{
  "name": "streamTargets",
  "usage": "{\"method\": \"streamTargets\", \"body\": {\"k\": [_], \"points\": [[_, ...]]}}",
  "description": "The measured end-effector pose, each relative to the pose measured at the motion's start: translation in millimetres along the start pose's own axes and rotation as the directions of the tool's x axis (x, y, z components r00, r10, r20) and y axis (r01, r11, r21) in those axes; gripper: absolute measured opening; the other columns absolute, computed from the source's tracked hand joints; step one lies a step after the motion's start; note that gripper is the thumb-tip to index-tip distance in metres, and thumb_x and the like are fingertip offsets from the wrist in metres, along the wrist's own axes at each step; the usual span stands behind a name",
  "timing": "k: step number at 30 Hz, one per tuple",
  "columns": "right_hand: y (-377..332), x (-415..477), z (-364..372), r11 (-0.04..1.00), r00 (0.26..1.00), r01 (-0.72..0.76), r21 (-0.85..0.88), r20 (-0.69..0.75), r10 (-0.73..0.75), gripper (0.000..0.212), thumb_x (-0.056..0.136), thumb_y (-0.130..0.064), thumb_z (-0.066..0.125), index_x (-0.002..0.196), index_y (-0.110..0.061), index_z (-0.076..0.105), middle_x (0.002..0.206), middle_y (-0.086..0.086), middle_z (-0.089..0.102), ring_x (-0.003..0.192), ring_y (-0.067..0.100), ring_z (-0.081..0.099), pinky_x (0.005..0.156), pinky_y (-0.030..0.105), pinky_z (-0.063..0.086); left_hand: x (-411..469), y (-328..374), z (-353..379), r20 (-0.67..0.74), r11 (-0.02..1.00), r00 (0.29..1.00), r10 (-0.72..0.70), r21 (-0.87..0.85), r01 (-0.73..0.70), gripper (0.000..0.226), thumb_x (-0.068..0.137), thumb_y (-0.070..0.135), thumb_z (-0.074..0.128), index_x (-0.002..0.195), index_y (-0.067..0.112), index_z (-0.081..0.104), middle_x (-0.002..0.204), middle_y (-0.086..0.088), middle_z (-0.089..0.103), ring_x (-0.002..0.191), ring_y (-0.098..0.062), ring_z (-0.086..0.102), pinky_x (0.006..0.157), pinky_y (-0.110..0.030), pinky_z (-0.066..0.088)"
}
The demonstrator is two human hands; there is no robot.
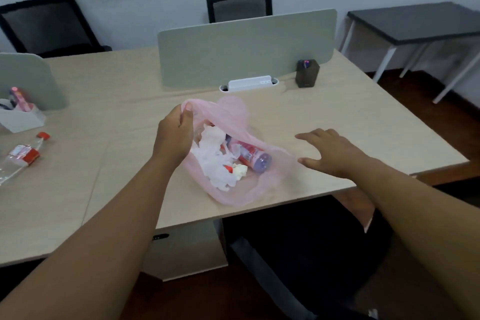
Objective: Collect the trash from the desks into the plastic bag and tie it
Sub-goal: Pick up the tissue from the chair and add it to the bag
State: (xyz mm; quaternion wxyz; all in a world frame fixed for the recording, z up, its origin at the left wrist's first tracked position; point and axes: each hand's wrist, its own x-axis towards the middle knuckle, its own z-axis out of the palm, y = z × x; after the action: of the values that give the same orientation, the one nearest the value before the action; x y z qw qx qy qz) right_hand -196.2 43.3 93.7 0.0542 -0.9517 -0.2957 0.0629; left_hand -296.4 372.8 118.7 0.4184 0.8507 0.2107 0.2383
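Observation:
A thin pink plastic bag (233, 117) lies open on the light wooden desk (350, 117). Inside it I see crumpled white tissues (215, 161) and a red and purple bottle (253, 158). My left hand (174, 135) pinches the bag's rim at its far left and lifts it. My right hand (330, 150) hovers flat with spread fingers over the desk, just right of the bag, holding nothing. An empty clear bottle with a red cap and label (22, 156) lies on the desk at the far left.
A grey-green divider panel (246, 47) stands behind the bag, with a white power strip (249, 83) and a dark pen holder (307, 73) by it. A white organiser (20, 117) sits at the left. Black chairs (239, 5) stand around, and a dark side table (420, 21) is at the right.

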Motion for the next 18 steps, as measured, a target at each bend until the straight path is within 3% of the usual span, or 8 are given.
{"method": "streamTargets", "body": {"k": [4,6,8,10,12,15,18], "points": [[63.6,-78.3,2.6,0.976,0.99,-0.034,-0.214,0.125,0.062,0.058,0.09,-0.062,0.04,0.143,-0.039,0.038,0.142,-0.005,0.046,0.129,0.021,0.039,0.103,0.039,0.039,2.8,-1.3,31.2,0.079,0.996,0.994,0.072,0.049,-0.076,0.044,0.1,0.045,0.032,0.109,0.016,0.063,0.105,-0.012,0.068,0.097,-0.032,0.06,0.081,-0.036,0.045],[87.3,-123.3,4.0,0.966,0.98,-0.038,-0.256,0.181,0.086,0.056,0.09,-0.064,0.034,0.139,-0.039,0.043,0.14,-0.007,0.048,0.127,0.018,0.041,0.102,0.036,0.038,3.8,-1.3,44.3,0.113,0.993,0.99,0.09,0.072,-0.098,0.044,0.102,0.044,0.032,0.111,0.013,0.062,0.111,-0.017,0.066,0.101,-0.034,0.059,0.082,-0.036,0.043],[98.9,-165.7,4.2,0.978,0.982,-0.065,-0.199,0.163,0.099,0.052,0.092,-0.065,0.032,0.133,-0.039,0.051,0.135,-0.012,0.051,0.121,0.014,0.045,0.099,0.033,0.039,3.9,-0.9,53.4,0.145,0.985,0.984,0.106,0.117,-0.124,0.044,0.103,0.042,0.032,0.11,0.01,0.061,0.112,-0.021,0.065,0.102,-0.036,0.058,0.079,-0.035,0.039],[99.6,-206.5,6.7,0.995,0.983,-0.096,-0.032,0.156,0.1,0.052,0.091,-0.071,0.023,0.121,-0.045,0.056,0.122,-0.019,0.056,0.11,0.006,0.051,0.094,0.031,0.043,3.6,-0.5,58.4,0.174,0.976,0.977,0.126,0.155,-0.154,0.046,0.103,0.044,0.031,0.111,0.011,0.061,0.113,-0.022,0.065,0.103,-0.038,0.058,0.08,-0.037,0.04],[93.4,-245.8,17.6,0.999,0.981,-0.031,0.042,0.191,0.023,0.05,0.092,-0.072,0.02,0.109,-0.047,0.059,0.111,-0.024,0.059,0.1,0.0,0.054,0.091,0.028,0.044,3.9,0.0,60.1,0.201,0.966,0.971,0.13,0.196,-0.17,0.045,0.102,0.046,0.031,0.111,0.014,0.061,0.111,-0.022,0.065,0.102,-0.04,0.059,0.083,-0.04,0.044],[86.9,-280.2,48.2,0.998,0.978,0.062,-0.016,0.2,-0.057,0.041,0.096,-0.064,0.028,0.105,-0.042,0.062,0.108,-0.024,0.06,0.098,0.001,0.056,0.091,0.026,0.042,3.1,-0.5,58.2,0.225,0.951,0.966,0.128,0.247,-0.184,0.044,0.102,0.046,0.031,0.108,0.013,0.06,0.109,-0.023,0.065,0.099,-0.041,0.059,0.084,-0.044,0.047],[84.2,-276.2,67.7,0.995,0.995,0.088,-0.042,0.053,-0.086,0.039,0.095,-0.059,0.033,0.093,-0.036,0.065,0.095,-0.016,0.064,0.082,0.011,0.061,0.072,0.03,0.05,-0.5,2.5,51.7,0.216,0.949,0.969,0.121,0.262,-0.177,0.044,0.102,0.045,0.031,0.107,0.011,0.06,0.108,-0.021,0.066,0.097,-0.04,0.059,0.083,-0.043,0.048]]}}
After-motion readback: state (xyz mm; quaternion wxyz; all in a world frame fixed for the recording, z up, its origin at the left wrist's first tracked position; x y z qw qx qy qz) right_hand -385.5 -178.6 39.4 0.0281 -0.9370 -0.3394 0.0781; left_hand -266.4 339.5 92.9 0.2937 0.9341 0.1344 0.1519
